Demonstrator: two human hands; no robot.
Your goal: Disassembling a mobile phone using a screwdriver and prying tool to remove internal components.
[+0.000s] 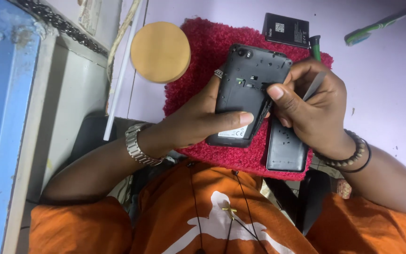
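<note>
Orange shirt (175, 221) fills the near edge. Left hand (198, 120) grips one opened phone (247, 91) above the red cloth (198, 51); right hand (313, 106) pinches a grey tool (315, 85) against its edge. Already off: one back cover (285, 150), one battery (286, 29). Inner frame remains attached.

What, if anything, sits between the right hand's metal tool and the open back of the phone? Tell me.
Nothing visible does. The left hand grips the phone by its edges, leaving the open back bare, and the right hand brings the tweezers to its right side.
</note>
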